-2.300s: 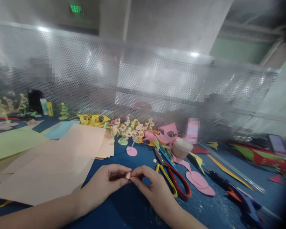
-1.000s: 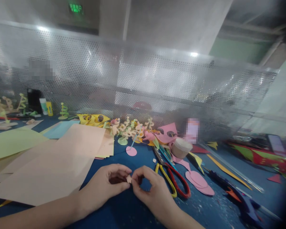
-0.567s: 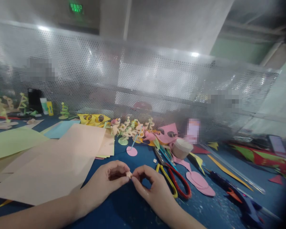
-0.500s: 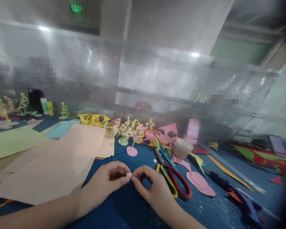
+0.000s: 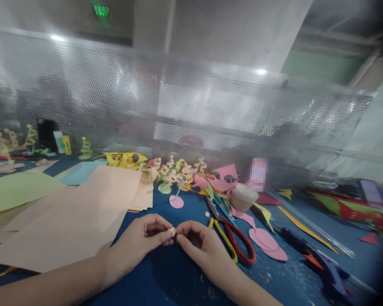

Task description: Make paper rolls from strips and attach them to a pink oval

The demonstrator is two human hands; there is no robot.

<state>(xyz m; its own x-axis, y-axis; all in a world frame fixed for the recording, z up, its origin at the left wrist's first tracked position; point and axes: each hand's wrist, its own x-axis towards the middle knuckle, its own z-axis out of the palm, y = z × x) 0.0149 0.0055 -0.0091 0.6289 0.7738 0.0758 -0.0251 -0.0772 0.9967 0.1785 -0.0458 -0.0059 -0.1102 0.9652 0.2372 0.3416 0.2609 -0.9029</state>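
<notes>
Between thumb and fingertips my left hand point(image 5: 147, 236) pinches a small pale peach piece point(image 5: 172, 231), probably folded or rolled paper. My right hand point(image 5: 202, 244) is just to the right of it, fingers curled, with the thumb and index tips slightly apart and nothing visible between them. Beyond both hands stands a pink paper disc point(image 5: 176, 202) with a thin blue stick point(image 5: 180, 188) rising from it. Right of my right hand lie scissors with red handles point(image 5: 242, 244) and a yellow-handled tool point(image 5: 226, 240). A tiny pale square point(image 5: 207, 214) rests near the blades.
Peach paper sheets point(image 5: 92, 216) spread at left. Curled paper figures point(image 5: 175, 172) crowd the back, before a perforated metal screen point(image 5: 194, 106). At right are a white tape roll point(image 5: 243, 197), pink ovals point(image 5: 268, 242) and a blue glue gun point(image 5: 327, 267) on the blue table point(image 5: 185, 280).
The fingertips of my right hand have come slightly away from the small peach piece, which stays in my left pinch. Things on the table have not moved.
</notes>
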